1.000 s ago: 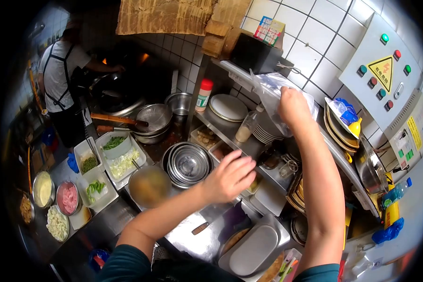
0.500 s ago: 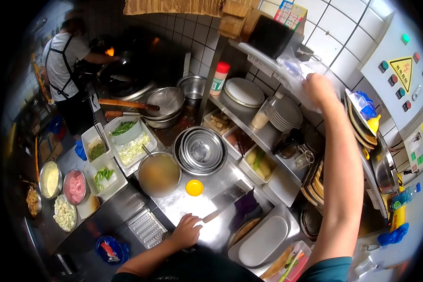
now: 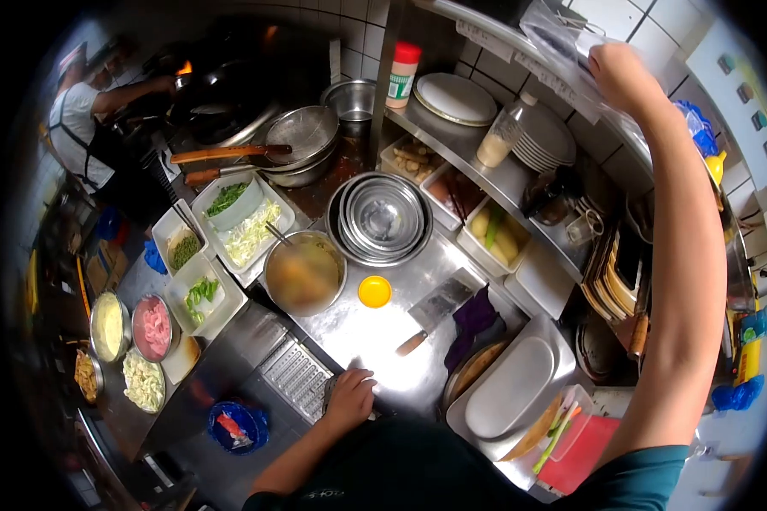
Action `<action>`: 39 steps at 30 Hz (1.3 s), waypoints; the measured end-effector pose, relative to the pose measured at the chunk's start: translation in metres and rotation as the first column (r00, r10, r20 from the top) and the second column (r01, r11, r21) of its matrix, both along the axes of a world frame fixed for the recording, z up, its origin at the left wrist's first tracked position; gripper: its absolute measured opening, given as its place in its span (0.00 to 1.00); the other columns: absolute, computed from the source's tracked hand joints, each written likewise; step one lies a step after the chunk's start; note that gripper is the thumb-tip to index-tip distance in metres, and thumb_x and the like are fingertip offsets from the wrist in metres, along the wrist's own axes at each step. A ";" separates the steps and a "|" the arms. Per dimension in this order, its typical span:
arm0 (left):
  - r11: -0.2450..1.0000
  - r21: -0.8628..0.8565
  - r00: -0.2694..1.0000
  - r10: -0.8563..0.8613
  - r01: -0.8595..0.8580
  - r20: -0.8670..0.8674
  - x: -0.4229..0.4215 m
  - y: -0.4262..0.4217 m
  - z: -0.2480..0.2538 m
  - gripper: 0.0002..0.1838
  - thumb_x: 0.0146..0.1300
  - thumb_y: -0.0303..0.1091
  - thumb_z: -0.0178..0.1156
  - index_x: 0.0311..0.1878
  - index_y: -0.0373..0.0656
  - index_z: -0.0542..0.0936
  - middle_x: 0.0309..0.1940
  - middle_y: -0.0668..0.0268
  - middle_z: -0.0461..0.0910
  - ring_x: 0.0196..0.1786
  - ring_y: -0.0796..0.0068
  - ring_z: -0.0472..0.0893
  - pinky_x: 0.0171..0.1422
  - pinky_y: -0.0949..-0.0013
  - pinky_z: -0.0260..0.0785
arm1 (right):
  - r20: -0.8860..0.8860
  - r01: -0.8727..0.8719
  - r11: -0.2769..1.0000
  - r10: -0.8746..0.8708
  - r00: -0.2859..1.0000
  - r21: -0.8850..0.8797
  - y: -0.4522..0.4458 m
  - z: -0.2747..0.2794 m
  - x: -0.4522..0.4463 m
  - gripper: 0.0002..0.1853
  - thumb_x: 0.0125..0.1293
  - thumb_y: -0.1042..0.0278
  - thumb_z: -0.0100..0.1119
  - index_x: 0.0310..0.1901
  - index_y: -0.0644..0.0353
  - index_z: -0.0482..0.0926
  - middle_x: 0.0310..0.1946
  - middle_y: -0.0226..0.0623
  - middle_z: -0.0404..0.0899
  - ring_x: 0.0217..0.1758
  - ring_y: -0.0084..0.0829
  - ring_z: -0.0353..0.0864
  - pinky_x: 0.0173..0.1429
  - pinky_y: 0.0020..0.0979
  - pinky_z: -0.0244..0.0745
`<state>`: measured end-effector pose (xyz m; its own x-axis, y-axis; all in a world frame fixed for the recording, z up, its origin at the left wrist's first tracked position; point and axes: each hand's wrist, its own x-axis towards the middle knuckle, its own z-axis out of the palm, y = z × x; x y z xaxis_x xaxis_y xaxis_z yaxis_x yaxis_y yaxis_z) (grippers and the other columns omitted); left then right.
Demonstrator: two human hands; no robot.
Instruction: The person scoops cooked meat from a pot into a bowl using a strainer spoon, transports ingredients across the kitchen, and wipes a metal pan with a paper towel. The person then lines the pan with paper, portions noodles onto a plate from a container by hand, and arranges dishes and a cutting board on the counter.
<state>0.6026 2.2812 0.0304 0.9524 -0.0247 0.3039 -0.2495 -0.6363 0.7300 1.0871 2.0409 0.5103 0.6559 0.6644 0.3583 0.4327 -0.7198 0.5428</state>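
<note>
High on the right, my right hand (image 3: 624, 77) grips a clear plastic bag (image 3: 562, 43) at the upper metal shelf (image 3: 486, 31). Part of the bag hangs over the shelf's front edge. My left hand (image 3: 350, 398) rests at the near edge of the steel counter (image 3: 383, 336), fingers loosely spread and holding nothing. Beyond it lie a cleaver (image 3: 441, 300) with a wooden handle and a dark purple cloth-like piece (image 3: 474, 324). A small yellow-orange dish (image 3: 374, 291) sits beside a metal pot (image 3: 305, 274), whose contents look blurred.
Nested metal bowls (image 3: 382, 213) stand at mid-counter. Tubs of cut greens (image 3: 200, 294) and bowls of pink meat (image 3: 155, 328) are to the left. Stacked plates (image 3: 544, 136) and a shaker bottle (image 3: 504, 132) fill the lower shelf. Another person (image 3: 85, 119) works at a flaming stove.
My view has shifted, so the counter sits farther right. My right hand stays on the plastic bag at the shelf. My left hand stays by the counter edge.
</note>
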 end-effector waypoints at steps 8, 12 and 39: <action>0.999 -0.032 1.000 0.002 -0.002 0.007 -0.007 -0.002 -0.013 0.10 0.56 0.21 0.62 0.42 0.39 0.83 0.46 0.57 0.82 0.51 0.52 0.80 0.57 0.55 0.74 | 0.084 -0.017 0.999 0.014 0.996 0.034 0.006 -0.004 -0.008 0.09 0.66 0.69 0.56 0.34 0.68 0.81 0.34 0.57 0.82 0.41 0.59 0.81 0.48 0.49 0.76; 0.999 -0.047 1.000 0.016 -0.017 -0.012 -0.012 -0.002 -0.015 0.10 0.56 0.21 0.62 0.42 0.39 0.83 0.46 0.56 0.82 0.50 0.52 0.80 0.57 0.55 0.75 | -0.069 -0.018 0.988 0.029 0.997 0.155 0.005 0.005 -0.015 0.09 0.64 0.68 0.61 0.37 0.67 0.82 0.33 0.54 0.82 0.40 0.55 0.81 0.48 0.45 0.76; 0.999 -0.045 0.999 -0.003 0.001 -0.048 -0.011 -0.005 -0.013 0.10 0.56 0.22 0.60 0.42 0.38 0.82 0.45 0.57 0.81 0.49 0.52 0.80 0.56 0.55 0.74 | -0.103 -0.014 0.996 0.024 0.994 0.093 -0.007 0.006 0.013 0.07 0.61 0.72 0.57 0.35 0.67 0.81 0.30 0.55 0.81 0.33 0.53 0.80 0.42 0.44 0.76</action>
<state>0.5912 2.2761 0.0178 0.9658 -0.0141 0.2588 -0.2148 -0.6025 0.7687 1.1003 2.0339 0.5163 0.6803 0.6443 0.3495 0.4971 -0.7559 0.4260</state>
